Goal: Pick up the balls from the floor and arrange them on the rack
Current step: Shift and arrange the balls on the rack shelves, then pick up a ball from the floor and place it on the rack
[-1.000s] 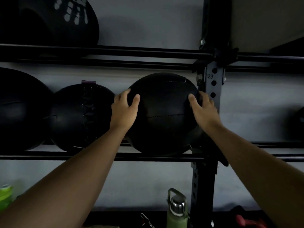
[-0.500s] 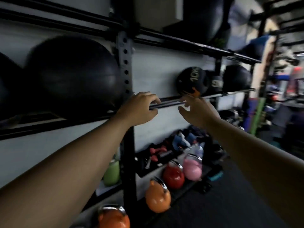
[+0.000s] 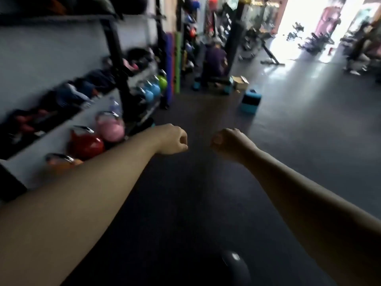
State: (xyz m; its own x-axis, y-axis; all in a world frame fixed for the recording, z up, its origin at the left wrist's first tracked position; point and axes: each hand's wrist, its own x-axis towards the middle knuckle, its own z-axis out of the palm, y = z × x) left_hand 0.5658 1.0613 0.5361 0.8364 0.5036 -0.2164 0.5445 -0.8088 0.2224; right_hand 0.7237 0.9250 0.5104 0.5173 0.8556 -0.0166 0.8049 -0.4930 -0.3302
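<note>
Fingers on your left hand (image 3: 174, 140) and right hand (image 3: 227, 144) are curled shut, holding nothing.
One dark ball (image 3: 235, 269) sits on the floor (image 3: 206, 203) below your fingers; the rack (image 3: 115, 58) stands far left.

Gym. Coloured kettlebells (image 3: 112, 129) lined the wall under a black storage rack (image 3: 117, 58), dark rubber floor (image 3: 288, 162) throughout, weight bench (image 3: 266, 46) and teal step box (image 3: 250, 103) further back.
</note>
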